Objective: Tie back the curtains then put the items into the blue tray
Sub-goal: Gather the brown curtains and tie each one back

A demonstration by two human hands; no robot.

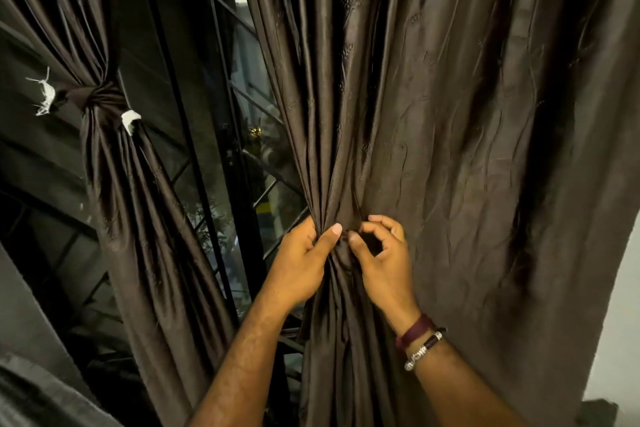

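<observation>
Two dark brown satin curtains hang in front of me. The left curtain (pixel 114 156) is gathered and bound by a brown tie-back (pixel 97 97) with frayed white ends. The right curtain (pixel 433 114) hangs wide, pinched into a bunch low at its left edge. My left hand (pixel 301 263) grips that bunch of folds from the left, thumb across the front. Beside it, my right hand (pixel 381 253) pinches the fabric between thumb and curled fingers. No blue tray or loose items are in view.
A dark window (pixel 221 135) with a black metal grille shows between the curtains, with leaves outside. A pale wall (pixel 620 340) lies at the far right. A grey surface (pixel 31 392) fills the lower left corner.
</observation>
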